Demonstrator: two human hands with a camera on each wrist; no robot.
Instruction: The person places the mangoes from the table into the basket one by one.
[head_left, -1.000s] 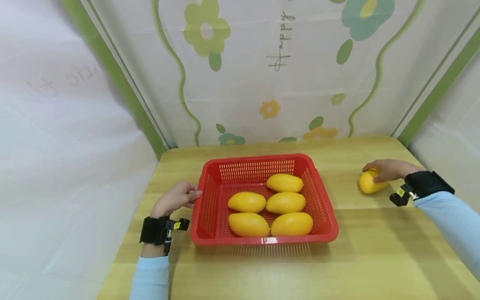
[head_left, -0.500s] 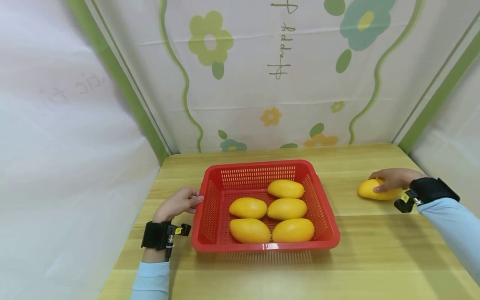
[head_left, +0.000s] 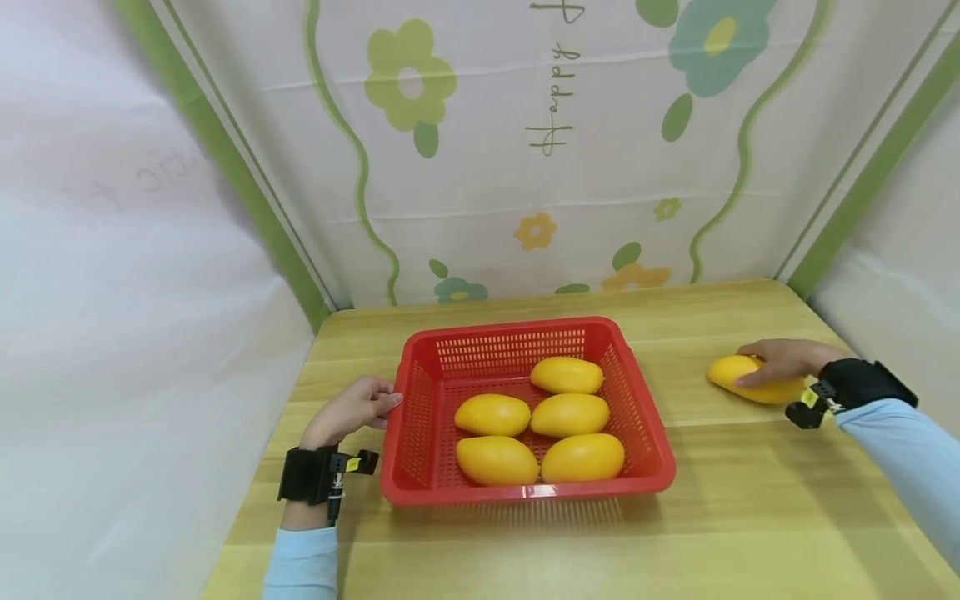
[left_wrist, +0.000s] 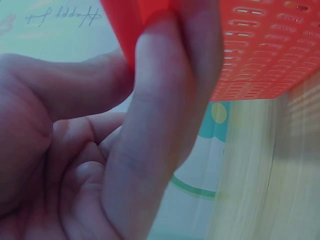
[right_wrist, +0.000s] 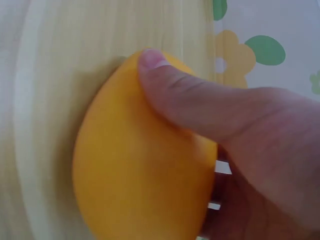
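My left hand [head_left: 354,410] pinches the left rim of a red plastic basket [head_left: 525,493] between thumb and fingers; the left wrist view shows the red rim [left_wrist: 155,12] caught there. Several yellow mangoes lie inside, among them one mango [head_left: 567,375] at the back right and another mango [head_left: 497,461] at the front left. Off to the right, my right hand [head_left: 787,363] grips a separate mango [head_left: 726,372] on the table. In the right wrist view the thumb lies along the top of this mango [right_wrist: 135,165], while the other fingers curl behind it, partly hidden.
The wooden table [head_left: 480,558] carries the basket near its middle. Behind it hangs a white cloth with printed flowers [head_left: 536,231], and a plain white cloth [head_left: 135,333] closes the left side. Each wrist wears a black strap [head_left: 307,475] with a small camera.
The mango under my right hand has turned from pointing toward the viewer to lying lengthwise left to right, and the hand has shifted slightly right. The left hand keeps its hold on the rim.
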